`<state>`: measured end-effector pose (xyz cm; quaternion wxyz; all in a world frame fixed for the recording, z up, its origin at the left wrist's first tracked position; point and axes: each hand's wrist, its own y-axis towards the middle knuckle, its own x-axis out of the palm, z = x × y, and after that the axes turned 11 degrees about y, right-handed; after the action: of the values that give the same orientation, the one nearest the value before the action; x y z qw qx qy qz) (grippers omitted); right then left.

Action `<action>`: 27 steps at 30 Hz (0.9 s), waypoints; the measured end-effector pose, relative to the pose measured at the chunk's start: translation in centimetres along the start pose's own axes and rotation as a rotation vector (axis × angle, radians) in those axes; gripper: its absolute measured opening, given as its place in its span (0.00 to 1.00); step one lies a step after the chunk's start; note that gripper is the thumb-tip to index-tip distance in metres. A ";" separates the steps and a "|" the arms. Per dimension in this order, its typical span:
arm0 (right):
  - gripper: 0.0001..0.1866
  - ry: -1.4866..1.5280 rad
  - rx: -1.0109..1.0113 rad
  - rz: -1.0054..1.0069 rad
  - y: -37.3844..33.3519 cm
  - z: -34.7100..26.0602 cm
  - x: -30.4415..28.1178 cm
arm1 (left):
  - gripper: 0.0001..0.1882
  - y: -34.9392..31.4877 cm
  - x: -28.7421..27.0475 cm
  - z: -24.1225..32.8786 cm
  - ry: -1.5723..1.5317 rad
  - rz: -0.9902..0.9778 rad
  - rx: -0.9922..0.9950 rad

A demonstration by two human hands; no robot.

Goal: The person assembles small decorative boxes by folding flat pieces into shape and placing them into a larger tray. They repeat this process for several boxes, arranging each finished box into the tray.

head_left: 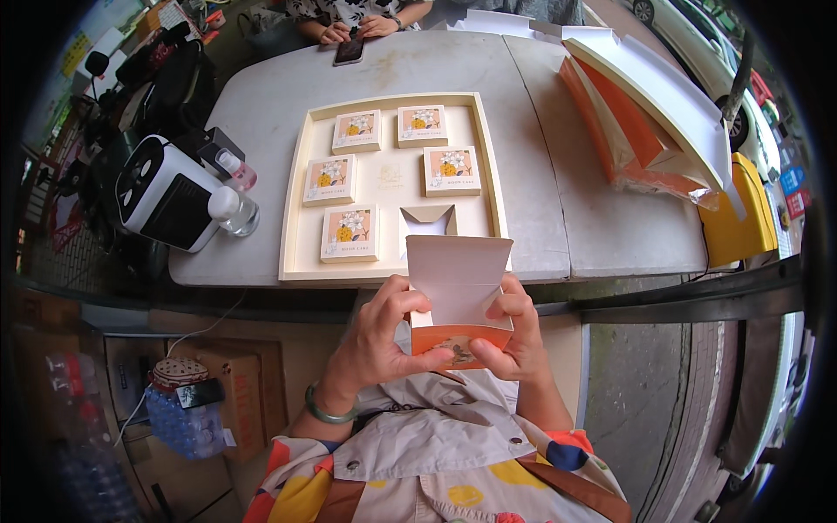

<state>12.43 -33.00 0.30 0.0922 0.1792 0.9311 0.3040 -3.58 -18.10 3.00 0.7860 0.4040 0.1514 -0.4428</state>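
Note:
Between my two hands is a small orange cardboard box (418,338), its white-lined lid flap (459,266) standing up. My left hand (384,327) grips its left side, thumb across the printed front. My right hand (516,336) grips the right side the same way. The box is held over my lap, just off the table's near edge. Beyond it lies a cream tray (292,235) with several small square floral boxes (350,234) set in it. One opening (427,220) in the tray, at the near right, has no floral box in it.
Left on the table stand a white appliance (170,192), a clear bottle (235,213) and a pink bottle (237,170). Orange flat packaging (641,122) leans at the right beside a yellow case (741,213). Across the table, another person's hands (357,30) are at a phone (349,52).

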 end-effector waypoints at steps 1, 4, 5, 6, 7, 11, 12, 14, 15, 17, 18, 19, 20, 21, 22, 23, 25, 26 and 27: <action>0.22 -0.012 0.004 -0.004 0.0 0.0 0.0 | 0.32 -0.1 0.0 0.0 0.004 -0.009 -0.012; 0.22 -0.020 0.028 -0.007 0.0 -0.1 0.1 | 0.32 -0.3 -0.2 0.1 0.007 -0.027 -0.041; 0.22 -0.005 0.043 -0.002 -0.1 -0.2 0.1 | 0.32 -0.3 -0.2 0.2 0.003 -0.027 -0.044; 0.23 0.009 0.056 0.004 -0.1 -0.2 0.2 | 0.33 -0.3 -0.2 0.2 0.000 -0.026 -0.046; 0.24 0.020 0.061 0.010 -0.1 -0.2 0.3 | 0.33 -0.4 -0.2 0.2 -0.014 -0.015 -0.037; 0.28 0.052 0.071 0.016 -0.2 -0.2 0.4 | 0.36 -0.7 0.0 -0.2 -0.065 0.021 -0.024; 0.29 0.053 0.071 0.016 -0.3 -0.2 0.4 | 0.37 -0.8 0.1 -0.2 -0.080 0.026 -0.024; 0.29 0.109 0.081 0.057 -0.3 -0.2 0.6 | 0.37 -0.7 0.0 0.0 -0.113 0.050 -0.036; 0.30 0.140 0.086 0.076 -0.3 -0.2 0.8 | 0.37 -0.7 0.0 0.1 -0.127 0.062 -0.044; 0.29 0.220 0.098 0.136 -0.4 -0.4 1.2 | 0.36 -0.7 0.2 0.1 -0.158 0.082 -0.058; 0.29 0.262 0.103 0.165 -0.4 -0.3 1.4 | 0.35 -0.8 0.2 0.0 -0.172 0.093 -0.067; 0.28 0.221 0.084 0.123 -0.3 -0.2 1.2 | 0.34 -0.8 0.2 -0.1 -0.150 0.073 -0.052; 0.28 0.179 0.065 0.082 -0.2 0.0 0.8 | 0.34 -0.9 0.0 -0.3 -0.128 0.053 -0.037; 0.28 0.135 0.047 0.043 -0.2 0.0 0.4 | 0.33 -0.9 -0.2 -0.4 -0.109 0.032 -0.021; 0.27 0.109 0.053 0.020 -0.4 0.1 0.2 | 0.32 -0.9 -0.3 -0.4 -0.113 0.008 -0.036; 0.27 0.083 0.059 -0.004 -0.7 0.3 -0.1 | 0.32 -1.0 -0.4 -0.4 -0.118 -0.015 -0.051; 0.27 0.054 0.069 -0.025 -0.8 0.4 -0.2 | 0.31 -1.1 -0.4 -0.4 -0.131 -0.041 -0.075; 0.27 0.050 0.074 -0.022 -0.8 0.3 -0.1 | 0.31 -1.1 -0.4 -0.3 -0.141 -0.043 -0.085; 0.27 0.046 0.078 -0.019 -0.7 0.3 0.0 | 0.31 -1.1 -0.4 -0.3 -0.150 -0.045 -0.095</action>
<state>12.35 -33.42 -0.35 0.0666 0.1666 0.9459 0.2704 -4.65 -17.91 2.48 0.8033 0.3286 0.1220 -0.4815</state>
